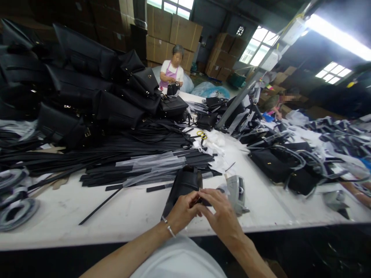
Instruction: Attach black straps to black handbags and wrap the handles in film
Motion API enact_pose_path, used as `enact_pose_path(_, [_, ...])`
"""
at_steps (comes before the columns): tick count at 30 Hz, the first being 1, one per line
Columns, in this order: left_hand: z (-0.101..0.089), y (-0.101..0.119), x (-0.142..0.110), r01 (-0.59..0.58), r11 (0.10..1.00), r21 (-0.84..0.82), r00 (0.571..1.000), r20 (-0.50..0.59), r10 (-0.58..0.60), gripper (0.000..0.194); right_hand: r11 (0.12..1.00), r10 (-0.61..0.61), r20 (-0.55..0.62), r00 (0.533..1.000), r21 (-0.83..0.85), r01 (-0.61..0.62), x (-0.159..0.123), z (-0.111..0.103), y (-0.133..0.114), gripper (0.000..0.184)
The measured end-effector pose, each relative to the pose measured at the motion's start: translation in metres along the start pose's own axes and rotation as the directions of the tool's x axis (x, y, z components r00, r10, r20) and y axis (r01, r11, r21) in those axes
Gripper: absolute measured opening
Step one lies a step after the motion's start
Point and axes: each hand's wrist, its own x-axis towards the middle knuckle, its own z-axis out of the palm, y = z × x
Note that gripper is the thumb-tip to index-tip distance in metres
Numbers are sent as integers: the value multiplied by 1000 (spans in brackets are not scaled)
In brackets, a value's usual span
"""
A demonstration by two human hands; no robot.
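My left hand [183, 211] and right hand [220, 208] meet, fingertips close together, at the black bag's [180, 188] near right side; cannot tell whether either pinches anything. Bag lies on the white table [130, 216], in front of me. Just right of my right hand: grey device [239, 195]. Beyond the bag, leftward: black straps [95, 174]. Farther: yellow scissors [199, 133], co-worker [169, 71].

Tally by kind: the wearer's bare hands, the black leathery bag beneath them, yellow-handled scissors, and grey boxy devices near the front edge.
Bare hands: 2, left hand, right hand
Black leathery bag: 1
Yellow-handled scissors: 1
Grey boxy devices: 2
Total: 6
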Motion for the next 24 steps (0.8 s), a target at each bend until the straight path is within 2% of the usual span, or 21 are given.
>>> enact_pose_path(2, [7, 0, 8, 33, 998, -47, 997, 66, -30, 27, 993, 82, -47, 996, 87, -78, 5, 1, 3, 17])
enact_pose_path(4, [13, -3, 17, 128, 984, -126, 974, 202, -101, 32, 937, 246, -100, 964, 280, -211, 15, -10, 7, 19])
enact_pose_path(6, [17, -7, 24, 226, 959, -170, 925, 346, -157, 36, 774, 409, -105, 907, 567, -284, 27, -32, 11, 26])
enact_pose_path(8, [20, -10, 30, 303, 935, -185, 872, 449, -193, 39, 540, 513, -72, 856, 802, -256, 39, -56, 16, 28])
enact_pose_path(9, [21, -11, 33, 334, 925, -184, 846, 492, -208, 40, 436, 551, -58, 832, 871, -228, 45, -68, 20, 26])
enact_pose_path(11, [21, -10, 37, 376, 913, -158, 799, 554, -233, 40, 284, 629, -23, 777, 937, -202, 53, -87, 29, 19])
enact_pose_path(13, [21, -8, 41, 388, 913, -122, 788, 558, -260, 36, 186, 701, 4, 713, 964, -188, 56, -99, 42, 14])
enact_pose_path(15, [22, -7, 45, 371, 925, -82, 827, 482, -289, 29, 137, 742, 8, 671, 977, -163, 55, -105, 57, 13])
enact_pose_path(17, [26, -7, 48, 349, 937, -10, 872, 371, -321, 22, 132, 729, 2, 685, 981, -143, 50, -107, 71, 14])
enact_pose_path(19, [32, -8, 49, 334, 939, 83, 899, 270, -344, 17, 154, 664, 28, 747, 973, -173, 42, -105, 81, 15])
enact_pose_path(21, [39, -9, 51, 333, 931, 148, 913, 196, -358, 15, 183, 572, 115, 812, 947, -263, 33, -101, 88, 21])
enact_pose_path(22, [42, -9, 51, 337, 927, 165, 917, 168, -363, 15, 197, 531, 175, 829, 926, -321, 29, -97, 89, 24])
enact_pose_path(24, [48, -7, 53, 341, 922, 184, 920, 135, -368, 15, 219, 471, 295, 831, 874, -434, 20, -85, 91, 27])
